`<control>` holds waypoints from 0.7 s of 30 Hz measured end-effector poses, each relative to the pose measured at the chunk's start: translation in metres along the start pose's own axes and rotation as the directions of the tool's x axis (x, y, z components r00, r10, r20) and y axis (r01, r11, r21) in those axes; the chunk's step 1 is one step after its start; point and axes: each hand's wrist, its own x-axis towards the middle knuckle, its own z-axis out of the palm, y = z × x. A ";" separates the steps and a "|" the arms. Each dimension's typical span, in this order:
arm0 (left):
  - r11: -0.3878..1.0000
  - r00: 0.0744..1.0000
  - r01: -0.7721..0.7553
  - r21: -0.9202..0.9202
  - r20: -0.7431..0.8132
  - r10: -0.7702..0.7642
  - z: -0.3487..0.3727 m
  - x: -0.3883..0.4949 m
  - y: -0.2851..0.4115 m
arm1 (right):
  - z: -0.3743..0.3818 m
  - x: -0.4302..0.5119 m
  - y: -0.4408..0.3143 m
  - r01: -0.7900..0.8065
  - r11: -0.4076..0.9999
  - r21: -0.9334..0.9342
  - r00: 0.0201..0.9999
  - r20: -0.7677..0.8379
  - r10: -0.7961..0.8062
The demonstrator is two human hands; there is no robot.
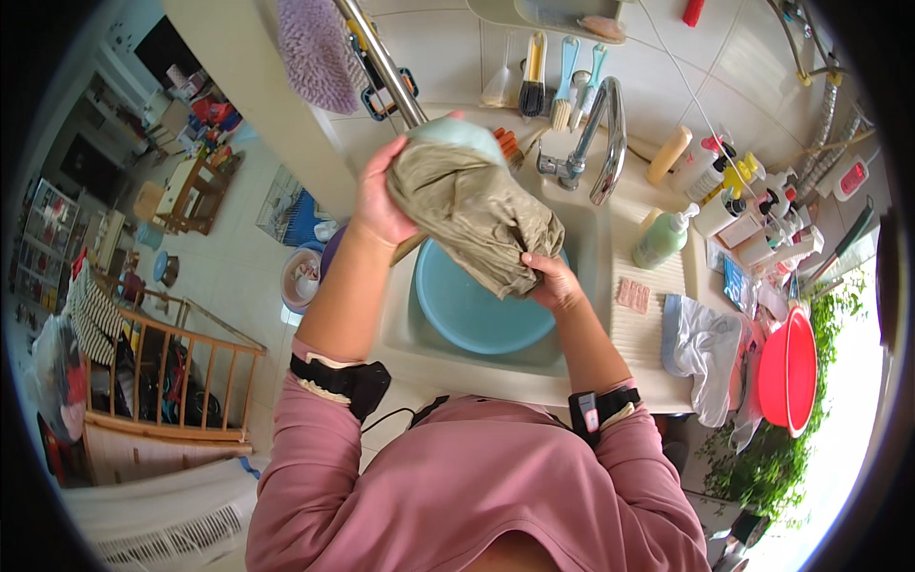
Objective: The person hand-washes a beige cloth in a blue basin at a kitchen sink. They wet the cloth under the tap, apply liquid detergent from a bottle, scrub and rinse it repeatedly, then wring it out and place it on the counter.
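Note:
A bunched olive-khaki cloth [472,207] hangs between my two hands above a light-blue plastic basin [486,314] that stands in the sink [400,332]. My left hand [382,193] grips the cloth's upper left end, where a pale aqua item [461,136], its kind unclear, shows behind it. With thumb and fingers, my right hand [550,281] pinches the cloth's lower right end. The cloth hides part of the basin. Behind the sink rises a chrome faucet [572,168], its curved spout to the right of the cloth.
Brushes [532,79] stand along the tiled wall. On the right ledge are a green pump bottle [661,239], a pink ridged block [633,295], a white-and-blue cloth [704,343], several bottles [715,214] and a red basin [786,372]. A metal pole [386,61] slants at upper left.

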 end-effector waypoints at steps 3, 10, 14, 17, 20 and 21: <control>0.999 0.999 0.040 0.009 -0.023 -0.040 -0.027 -0.010 0.015 | 0.004 -0.012 -0.023 0.059 0.987 -0.151 0.997 0.049 -0.052; 0.999 1.000 0.010 -0.050 0.013 -0.009 -0.067 0.001 0.017 | 0.014 -0.017 -0.013 -0.070 0.966 -0.249 0.996 -0.077 0.052; 0.999 0.998 -0.033 0.026 0.057 0.032 -0.060 0.006 -0.004 | 0.017 -0.020 0.004 -0.028 0.995 0.100 0.992 -0.116 0.040; 0.950 0.998 0.056 0.307 -0.005 -0.057 -0.052 -0.003 -0.048 | 0.029 -0.009 0.015 0.156 0.884 0.441 0.978 -0.193 -0.076; 0.478 0.939 -0.224 0.849 0.320 -0.128 -0.050 -0.015 -0.105 | 0.045 0.013 0.023 0.343 0.773 0.533 0.929 -0.313 -0.197; 0.254 0.920 -0.342 0.905 0.377 -0.103 -0.051 -0.018 -0.121 | 0.051 0.025 0.021 0.341 0.727 0.596 0.935 -0.298 -0.195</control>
